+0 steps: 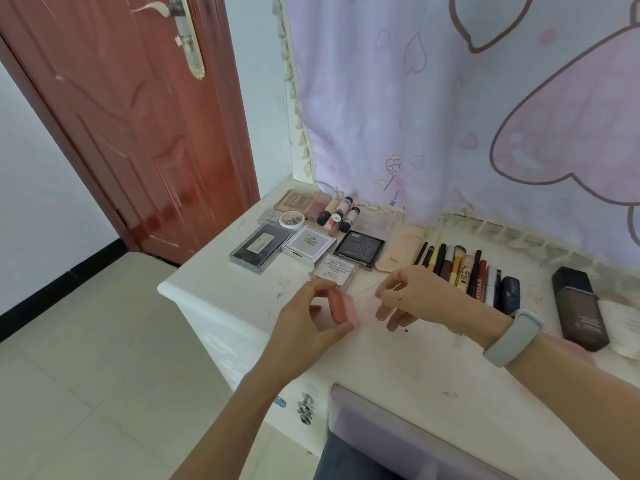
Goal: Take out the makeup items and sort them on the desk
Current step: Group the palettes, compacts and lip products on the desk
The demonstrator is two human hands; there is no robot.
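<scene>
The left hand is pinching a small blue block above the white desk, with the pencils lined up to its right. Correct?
Not quite: the head view shows the small block is pink, not blue. The left hand pinches it above the white desk, pencils to its right.

Both forearms reached in from six o'clock toward twelve. The left hand (313, 315) had its fingers and thumb curled, pinching a small pink block (341, 304) at its two o'clock side. The right hand (415, 299) lay at three o'clock of the left, fingers bent, tips pinched together; its wrist wore a grey band (512, 337).
</scene>
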